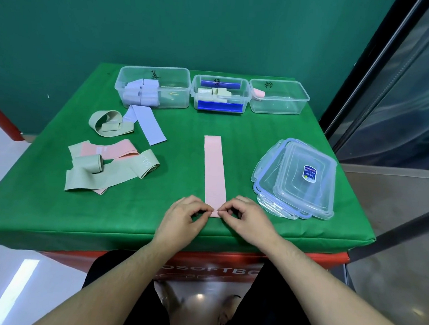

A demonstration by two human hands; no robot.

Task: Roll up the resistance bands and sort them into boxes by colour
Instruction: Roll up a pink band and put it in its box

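Note:
A pink resistance band [214,169] lies flat and straight down the middle of the green table. My left hand [184,216] and my right hand [243,217] pinch its near end from either side. Three clear boxes stand along the far edge: the left box [174,72] holds rolled lavender bands, the middle box [245,94] holds rolled pale green bands, and the right box [286,109] holds one pink roll [259,93]. On the left lie unrolled bands: a lavender band [148,124], a looped pale green band [108,124] and a pile of green and pink bands [108,168].
A stack of clear box lids [297,179] sits at the right of the table. The table's green cloth [156,209] ends at the near edge just in front of my hands. A dark glass panel stands to the right.

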